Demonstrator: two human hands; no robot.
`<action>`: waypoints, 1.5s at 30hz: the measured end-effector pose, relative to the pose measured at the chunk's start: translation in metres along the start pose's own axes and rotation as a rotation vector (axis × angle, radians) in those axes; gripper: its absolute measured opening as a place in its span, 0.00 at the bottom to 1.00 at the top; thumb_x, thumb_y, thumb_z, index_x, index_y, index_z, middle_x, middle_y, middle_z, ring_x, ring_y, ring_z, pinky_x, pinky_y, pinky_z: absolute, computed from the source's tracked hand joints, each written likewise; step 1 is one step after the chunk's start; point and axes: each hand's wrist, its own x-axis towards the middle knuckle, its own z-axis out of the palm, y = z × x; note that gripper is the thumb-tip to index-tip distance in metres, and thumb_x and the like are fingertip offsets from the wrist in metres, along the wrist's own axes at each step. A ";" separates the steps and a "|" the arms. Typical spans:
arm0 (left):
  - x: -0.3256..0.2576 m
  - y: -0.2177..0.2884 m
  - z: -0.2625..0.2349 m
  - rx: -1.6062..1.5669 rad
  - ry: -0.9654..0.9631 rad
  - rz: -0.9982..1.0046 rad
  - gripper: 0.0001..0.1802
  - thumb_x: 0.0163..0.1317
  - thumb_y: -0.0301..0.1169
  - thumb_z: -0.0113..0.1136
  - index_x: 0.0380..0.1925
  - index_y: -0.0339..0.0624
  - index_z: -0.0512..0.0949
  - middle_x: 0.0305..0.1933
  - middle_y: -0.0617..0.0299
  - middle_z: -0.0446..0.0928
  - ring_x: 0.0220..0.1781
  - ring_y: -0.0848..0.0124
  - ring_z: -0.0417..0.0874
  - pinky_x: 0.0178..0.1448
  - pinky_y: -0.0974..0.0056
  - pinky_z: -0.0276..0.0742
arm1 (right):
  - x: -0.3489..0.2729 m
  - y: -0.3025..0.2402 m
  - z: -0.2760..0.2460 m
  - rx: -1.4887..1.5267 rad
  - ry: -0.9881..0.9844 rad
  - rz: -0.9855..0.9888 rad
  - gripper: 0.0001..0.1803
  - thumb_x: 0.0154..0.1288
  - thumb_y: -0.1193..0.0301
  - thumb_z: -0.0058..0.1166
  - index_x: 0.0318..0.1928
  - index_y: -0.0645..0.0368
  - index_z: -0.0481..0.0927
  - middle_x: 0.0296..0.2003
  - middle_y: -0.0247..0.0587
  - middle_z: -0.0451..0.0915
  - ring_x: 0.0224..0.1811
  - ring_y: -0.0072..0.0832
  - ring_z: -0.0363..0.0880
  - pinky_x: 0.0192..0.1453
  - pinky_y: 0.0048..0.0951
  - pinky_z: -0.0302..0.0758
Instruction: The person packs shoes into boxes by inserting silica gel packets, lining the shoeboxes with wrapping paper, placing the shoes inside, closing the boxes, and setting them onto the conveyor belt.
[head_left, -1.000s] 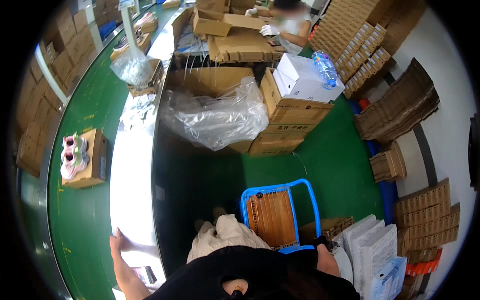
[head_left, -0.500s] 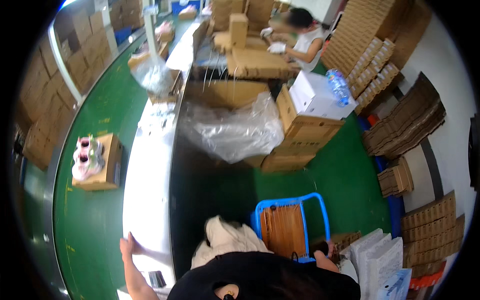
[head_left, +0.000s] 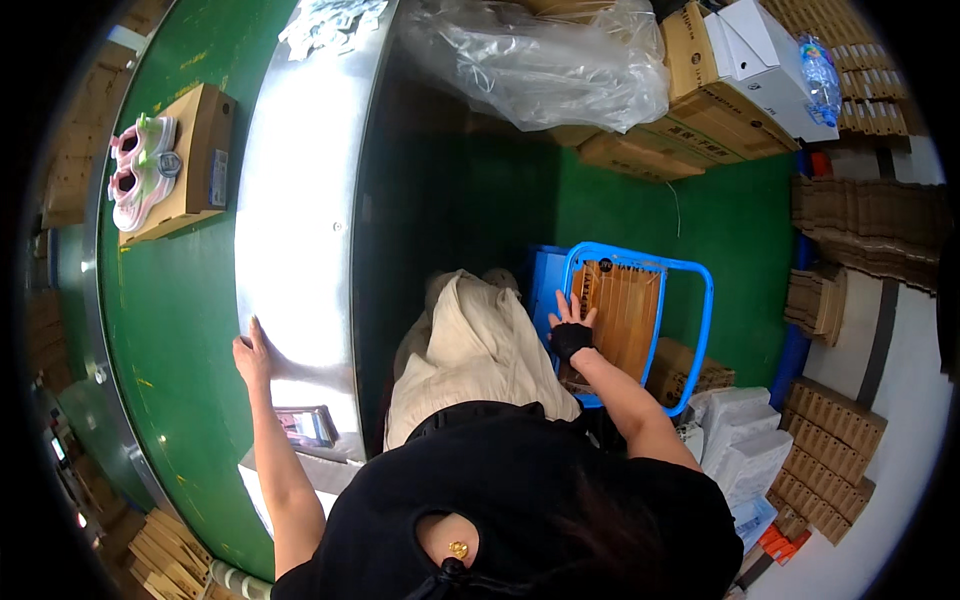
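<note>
My left hand (head_left: 252,356) grips the belt-side edge of a long shiny metal ledge (head_left: 297,200), its fingers curled and partly hidden. Near that forearm, a dark flat object like a phone (head_left: 306,426) lies on the ledge. With fingers spread, my right hand (head_left: 572,330), in a black fingerless glove, reaches over the left side of a blue-framed cart (head_left: 708,320). Flat brown cardboard pieces (head_left: 622,310) fill the cart, just beside my fingers. Whether the fingertips touch the cardboard or the frame, I cannot tell.
On the green conveyor belt (head_left: 180,320), pink-and-white shoes (head_left: 143,172) sit on a brown shoebox (head_left: 205,150). Clear plastic sheeting (head_left: 540,75) hangs ahead, beside stacked cartons (head_left: 690,125). White bundles (head_left: 745,450) and folded cardboard (head_left: 830,440) stand at right.
The view has tilted downward, and the co-worker has left it. My right hand has come from the cart's near right side to its left side, fingers spread. My left hand stays at the ledge edge.
</note>
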 end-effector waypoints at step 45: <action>-0.011 0.033 0.011 0.179 0.088 -0.234 0.30 0.63 0.47 0.36 0.48 0.26 0.65 0.49 0.36 0.66 0.52 0.44 0.65 0.57 0.51 0.58 | -0.046 0.088 0.027 0.846 -0.559 0.948 0.23 0.46 0.64 0.50 0.44 0.64 0.74 0.45 0.56 0.73 0.49 0.46 0.71 0.49 0.38 0.70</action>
